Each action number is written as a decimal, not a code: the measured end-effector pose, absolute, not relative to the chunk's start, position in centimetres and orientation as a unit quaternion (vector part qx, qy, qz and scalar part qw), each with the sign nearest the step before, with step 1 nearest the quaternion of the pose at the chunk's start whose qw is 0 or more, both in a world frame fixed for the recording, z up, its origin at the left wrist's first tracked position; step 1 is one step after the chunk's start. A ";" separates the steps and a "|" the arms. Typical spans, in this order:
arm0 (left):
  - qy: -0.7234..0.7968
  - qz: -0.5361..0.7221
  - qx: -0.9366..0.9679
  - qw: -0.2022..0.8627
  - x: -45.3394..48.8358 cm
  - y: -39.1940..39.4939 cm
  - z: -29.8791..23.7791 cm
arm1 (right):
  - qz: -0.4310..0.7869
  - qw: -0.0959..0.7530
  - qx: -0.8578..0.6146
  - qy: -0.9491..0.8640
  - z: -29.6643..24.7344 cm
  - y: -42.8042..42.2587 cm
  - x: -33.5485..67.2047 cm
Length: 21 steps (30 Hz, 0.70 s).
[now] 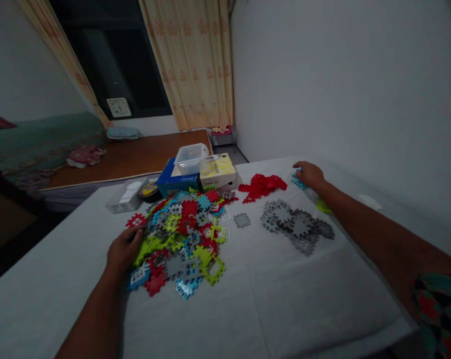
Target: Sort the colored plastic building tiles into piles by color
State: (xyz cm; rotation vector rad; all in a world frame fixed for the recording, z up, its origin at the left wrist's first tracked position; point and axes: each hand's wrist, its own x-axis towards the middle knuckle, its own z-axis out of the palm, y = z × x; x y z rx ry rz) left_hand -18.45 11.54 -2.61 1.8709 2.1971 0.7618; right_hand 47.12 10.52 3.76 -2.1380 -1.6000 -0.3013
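A mixed heap of red, blue, lime-green, grey and white interlocking plastic tiles [188,227] covers the middle left of the table. At the heap's left edge rests my left hand [123,249], its fingers curled in against the tiles; whatever they hold is hidden. My right hand [311,175] reaches to the far right side, fingers closed with a bit of light blue tile [299,170] showing between them. Just below it lie blue tiles [297,182]. Nearer are a red tile pile [263,187] and a grey tile pile [298,224]. Lime-green tiles [324,206] show partly behind my right forearm.
Behind the heap stand a blue box [178,183] with a clear plastic tub [191,157] on it, a yellow-and-white box [218,172], a clear container [125,198] and a roll of tape [150,192]. One grey tile [242,220] lies alone. A white wall [341,89] borders the right.
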 end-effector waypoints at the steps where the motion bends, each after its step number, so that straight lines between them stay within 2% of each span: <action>1: 0.734 0.255 0.625 0.077 -18.3 11.5 -2.6 | -0.096 0.231 -0.753 -0.609 3.8 10.5 45.3; 5: 0.722 0.263 0.636 0.071 -17.9 11.3 -2.5 | -0.002 0.254 -0.594 -0.763 3.3 9.3 35.7; 9: 0.709 0.270 0.647 0.079 -17.7 11.1 -2.4 | 0.069 0.198 -0.468 -0.859 1.4 7.6 26.6; 17: 0.698 0.289 0.648 0.096 -17.6 11.3 -2.7 | 0.053 0.268 -0.490 -0.828 -0.9 11.5 18.3; 21: 0.700 0.282 0.649 0.096 -17.6 11.3 -2.9 | 0.062 0.258 -0.487 -0.832 -1.2 12.8 16.5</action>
